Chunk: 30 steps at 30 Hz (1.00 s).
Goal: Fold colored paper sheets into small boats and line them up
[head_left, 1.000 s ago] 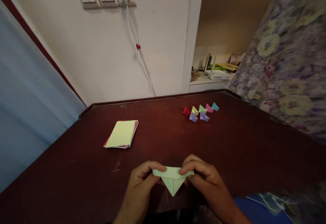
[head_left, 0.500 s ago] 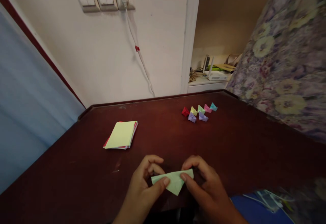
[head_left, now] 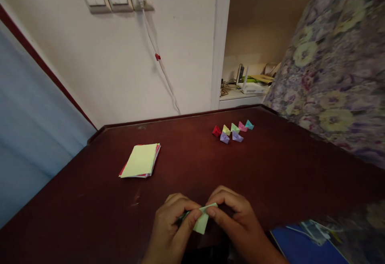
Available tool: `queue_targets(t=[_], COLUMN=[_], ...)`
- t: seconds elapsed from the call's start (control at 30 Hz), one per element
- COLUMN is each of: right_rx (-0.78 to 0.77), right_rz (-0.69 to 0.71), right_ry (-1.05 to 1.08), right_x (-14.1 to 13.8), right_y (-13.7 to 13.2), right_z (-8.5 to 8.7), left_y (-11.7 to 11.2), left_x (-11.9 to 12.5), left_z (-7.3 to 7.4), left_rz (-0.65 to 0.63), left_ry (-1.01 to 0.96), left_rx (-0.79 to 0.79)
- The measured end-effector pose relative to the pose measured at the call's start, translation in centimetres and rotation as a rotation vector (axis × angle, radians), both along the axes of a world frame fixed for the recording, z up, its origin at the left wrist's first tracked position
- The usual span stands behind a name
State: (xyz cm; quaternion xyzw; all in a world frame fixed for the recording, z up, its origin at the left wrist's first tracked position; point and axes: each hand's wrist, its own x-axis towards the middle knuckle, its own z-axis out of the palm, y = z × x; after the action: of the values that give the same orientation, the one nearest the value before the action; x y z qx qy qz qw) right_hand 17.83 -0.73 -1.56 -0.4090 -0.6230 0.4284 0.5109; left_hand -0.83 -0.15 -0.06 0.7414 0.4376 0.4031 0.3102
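A piece of folded light green paper point(head_left: 201, 224) is held between both hands above the near edge of the dark red table. My left hand point(head_left: 174, 224) pinches its left part between thumb and forefinger, covering much of that side. On the right, my right hand point(head_left: 233, 220) grips the upper corner with thumb and fingers. The lower flap hangs down between the two thumbs. Farther back stand several small folded paper boats, among them a red boat point(head_left: 216, 131), a green boat point(head_left: 235, 127) and a purple boat point(head_left: 237, 136).
A stack of coloured paper point(head_left: 140, 160) with a yellow sheet on top lies left on the table point(head_left: 180, 156). A white cable point(head_left: 159, 61) runs down the wall from a socket. Flowered curtain point(head_left: 325, 75) borders the right side; a blue object point(head_left: 296, 244) sits at lower right.
The hands have drawn closer together, and the green paper, spread wide before, now shows narrower and more tilted. My left fingers have closed over its left end. The view has shifted slightly.
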Motion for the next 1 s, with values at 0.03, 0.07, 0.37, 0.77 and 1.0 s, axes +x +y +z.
queue_targets(t=[0.03,0.07,0.37,0.77,1.0], right_rx=[0.007,0.010,-0.005,-0.037,0.165], right_rz=[0.001,0.005,-0.059,0.004,-0.332], right_ry=[0.001,-0.002,0.057,-0.119,-0.020], right_x=[0.1,0.1,0.5,0.6,-0.5], right_y=[0.0,-0.1,0.1,0.5,-0.3], right_z=[0.0,-0.1,-0.2,0.3,-0.1], left_y=[0.0,0.0,-0.1,0.0,-0.2], left_x=[0.0,0.0,0.5,-0.3,1.0], left_z=[-0.1,-0.2,0.0,0.8,-0.2], left_rz=[0.003,0.005,0.009,-0.007,0.143], left_ry=[0.004,0.009,-0.046,0.085,-0.147], left_rx=[0.017,0.034,-0.080,-0.135,-0.246])
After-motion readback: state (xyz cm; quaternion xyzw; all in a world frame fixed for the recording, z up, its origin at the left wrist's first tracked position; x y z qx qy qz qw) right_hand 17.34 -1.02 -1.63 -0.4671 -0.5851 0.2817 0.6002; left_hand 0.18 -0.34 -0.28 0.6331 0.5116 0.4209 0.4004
